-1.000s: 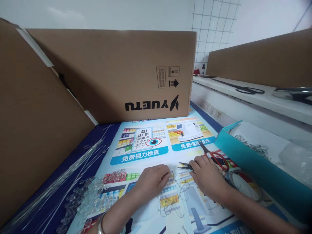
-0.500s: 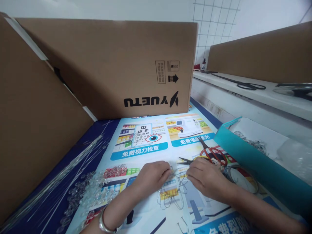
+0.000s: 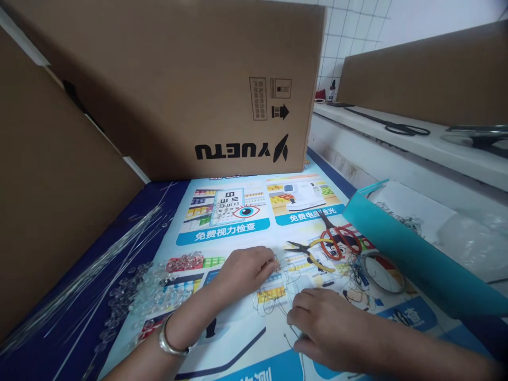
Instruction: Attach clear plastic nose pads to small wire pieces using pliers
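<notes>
My left hand [image 3: 246, 271] is closed in a pinch, its fingertips on a tangle of thin wire [image 3: 266, 300] with a small clear bead-like part by the fingers. Fine loops of this wire spread over the printed poster. My right hand [image 3: 323, 328] rests lower and to the right, its fingers curled down to the poster beside some thin bent wires [image 3: 289, 338]. What lies under those fingertips is hidden. Beyond the right hand are yellow-handled pliers [image 3: 313, 251] and red-handled scissors [image 3: 337, 241]. Clear beads [image 3: 159, 296] lie in a pile left of my left hand.
Long thin wires [image 3: 119, 248] lie on the blue table covering at left. Cardboard panels [image 3: 178, 95] stand behind and to the left. A teal box [image 3: 400, 254] with wire pieces and clear plastic stands at right, near a wire coil [image 3: 402, 283]. Black scissors [image 3: 405, 128] lie on the ledge.
My right hand has moved from beside the pliers down toward me, to the bent wires, uncovering the pliers' handles. My left hand keeps its pinch in nearly the same place. The view has tilted slightly down.
</notes>
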A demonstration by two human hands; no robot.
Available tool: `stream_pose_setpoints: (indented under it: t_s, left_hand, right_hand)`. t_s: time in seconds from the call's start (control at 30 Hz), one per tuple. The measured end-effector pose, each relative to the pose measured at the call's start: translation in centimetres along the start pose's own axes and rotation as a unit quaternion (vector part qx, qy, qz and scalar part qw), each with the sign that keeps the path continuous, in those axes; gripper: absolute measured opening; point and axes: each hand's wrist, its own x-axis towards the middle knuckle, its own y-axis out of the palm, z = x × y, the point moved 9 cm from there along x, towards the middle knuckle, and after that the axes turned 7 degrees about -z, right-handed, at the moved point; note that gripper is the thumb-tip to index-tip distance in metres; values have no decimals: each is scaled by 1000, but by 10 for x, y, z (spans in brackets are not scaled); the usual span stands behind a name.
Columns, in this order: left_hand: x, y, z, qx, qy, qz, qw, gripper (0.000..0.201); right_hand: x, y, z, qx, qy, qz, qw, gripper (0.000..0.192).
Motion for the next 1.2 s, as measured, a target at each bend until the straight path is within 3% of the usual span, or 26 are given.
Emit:
stream_pose_setpoints:
  t_s: [0.33,0.43,0.57,0.7,0.83,1.1,1.2]
  left_hand:
    - [2,-3,3,-4,-8,-14,1000,33]
    - [2,-11,8,-16,-29,-53,998,31]
    - [0,-31,15,-70,-59,-146,985,26]
    - [-8,-55,16,-128,-78,-242,959,21]
    - [-18,-74,17,-192,-121,-296,928,19]
    - [-38,-99,16,-377,-141,-400,823,15]
    - [-39,-102,11,-410,-125,-396,812,13]
  right_hand:
    - [3,7,12,-77,-45,-13,996,8]
    - [3,15,13,-97,-62,-38,993,11]
    - [3,27,16,-159,-75,-89,980,7]
    - [3,32,24,-208,-82,-147,964,9]
    - [7,36,28,-228,-71,-178,955,11]
    - [9,37,21,-184,-69,-151,969,6]
    - [8,29,12,-120,-44,-104,986,6]
